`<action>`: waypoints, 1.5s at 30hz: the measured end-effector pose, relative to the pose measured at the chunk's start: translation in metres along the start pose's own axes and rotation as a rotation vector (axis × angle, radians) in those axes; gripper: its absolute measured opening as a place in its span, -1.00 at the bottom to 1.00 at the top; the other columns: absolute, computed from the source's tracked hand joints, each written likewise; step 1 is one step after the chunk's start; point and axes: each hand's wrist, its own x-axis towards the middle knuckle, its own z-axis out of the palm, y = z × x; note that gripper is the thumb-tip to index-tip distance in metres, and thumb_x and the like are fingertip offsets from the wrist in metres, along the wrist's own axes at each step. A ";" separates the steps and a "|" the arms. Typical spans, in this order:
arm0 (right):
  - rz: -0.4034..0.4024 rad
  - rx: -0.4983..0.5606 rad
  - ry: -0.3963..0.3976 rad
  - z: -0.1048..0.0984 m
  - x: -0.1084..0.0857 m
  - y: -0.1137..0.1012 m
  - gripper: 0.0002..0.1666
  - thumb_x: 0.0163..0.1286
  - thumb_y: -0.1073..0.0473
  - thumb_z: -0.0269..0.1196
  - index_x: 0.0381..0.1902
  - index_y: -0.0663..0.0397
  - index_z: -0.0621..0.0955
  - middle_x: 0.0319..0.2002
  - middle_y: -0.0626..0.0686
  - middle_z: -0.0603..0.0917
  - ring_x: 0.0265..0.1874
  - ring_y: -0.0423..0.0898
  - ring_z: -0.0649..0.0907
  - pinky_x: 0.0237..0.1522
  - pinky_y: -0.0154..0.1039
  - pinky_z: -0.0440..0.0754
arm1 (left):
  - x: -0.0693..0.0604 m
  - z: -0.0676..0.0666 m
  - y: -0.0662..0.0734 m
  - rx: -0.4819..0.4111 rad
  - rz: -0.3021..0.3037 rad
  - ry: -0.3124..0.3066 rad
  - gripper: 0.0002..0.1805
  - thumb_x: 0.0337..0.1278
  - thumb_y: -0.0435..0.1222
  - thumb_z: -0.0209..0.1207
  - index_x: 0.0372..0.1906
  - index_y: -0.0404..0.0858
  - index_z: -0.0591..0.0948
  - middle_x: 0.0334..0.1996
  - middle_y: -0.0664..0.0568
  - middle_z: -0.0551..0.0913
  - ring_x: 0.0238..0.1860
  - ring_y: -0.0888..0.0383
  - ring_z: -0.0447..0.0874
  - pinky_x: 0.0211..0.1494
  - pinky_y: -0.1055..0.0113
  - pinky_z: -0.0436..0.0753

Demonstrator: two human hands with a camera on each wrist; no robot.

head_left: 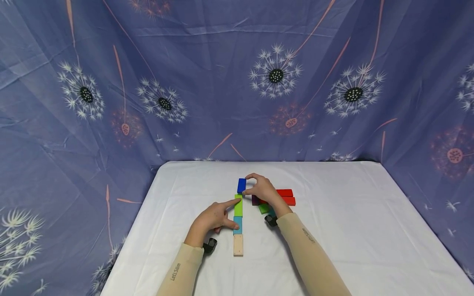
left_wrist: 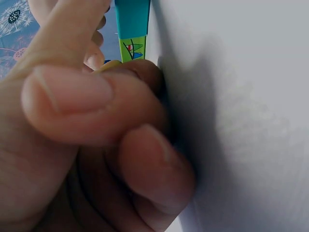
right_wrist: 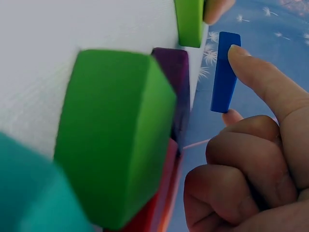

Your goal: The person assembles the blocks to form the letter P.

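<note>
A column of flat wooden blocks runs away from me: a plain wood block nearest, then a light blue block, then a lime green block. My left hand reaches in from the left side. Its index fingertip rests on the lime block and its thumb on the light blue one, while the other fingers are curled under. Beyond the lime block, my right hand pinches a dark blue block between thumb and index finger, its remaining fingers folded.
Right of the column lies a group of blocks, partly hidden by my right wrist: red blocks, a purple block, a green block and a teal block. A white cloth covers the table; a patterned curtain hangs behind.
</note>
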 end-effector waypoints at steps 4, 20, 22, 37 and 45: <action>0.011 -0.030 -0.001 0.002 0.003 -0.001 -0.28 0.18 -0.09 0.61 0.30 -0.23 0.66 0.46 0.17 0.56 0.29 0.19 0.61 0.31 0.27 0.59 | 0.000 0.000 -0.001 -0.008 0.016 0.000 0.09 -0.05 -0.03 0.64 0.64 0.22 0.34 -0.76 0.10 0.48 -0.85 0.17 0.39 -0.53 0.24 0.57; 0.031 -0.113 -0.039 0.012 0.013 -0.007 -0.29 0.20 -0.01 0.60 0.32 -0.27 0.65 0.49 0.15 0.54 0.35 0.17 0.58 0.37 0.27 0.55 | 0.000 0.000 -0.001 -0.009 0.029 0.002 0.09 -0.05 -0.04 0.64 0.63 0.20 0.35 -0.75 0.11 0.48 -0.85 0.17 0.39 -0.54 0.24 0.56; 0.040 -0.111 -0.056 0.012 0.013 -0.008 -0.29 0.21 -0.01 0.60 0.33 -0.27 0.65 0.51 0.15 0.52 0.38 0.18 0.56 0.40 0.28 0.53 | -0.001 0.000 -0.001 -0.014 0.026 0.002 0.09 -0.06 -0.04 0.65 0.63 0.21 0.35 -0.75 0.10 0.48 -0.85 0.17 0.38 -0.53 0.23 0.57; 0.006 -0.076 -0.099 0.006 0.011 -0.001 -0.23 0.24 -0.06 0.57 0.41 -0.22 0.62 0.55 0.16 0.47 0.53 0.22 0.44 0.49 0.33 0.41 | 0.000 0.000 -0.001 -0.003 0.037 0.007 0.09 -0.07 -0.04 0.65 0.63 0.21 0.35 -0.75 0.10 0.49 -0.86 0.17 0.38 -0.54 0.24 0.56; -0.018 -0.075 -0.085 -0.008 -0.003 0.009 -0.21 0.26 -0.10 0.56 0.44 -0.22 0.60 0.46 0.18 0.56 0.42 0.21 0.53 0.44 0.31 0.48 | -0.002 -0.001 0.001 0.003 0.015 0.006 0.09 -0.07 -0.03 0.65 0.62 0.24 0.36 -0.69 0.11 0.50 -0.84 0.17 0.40 -0.53 0.25 0.54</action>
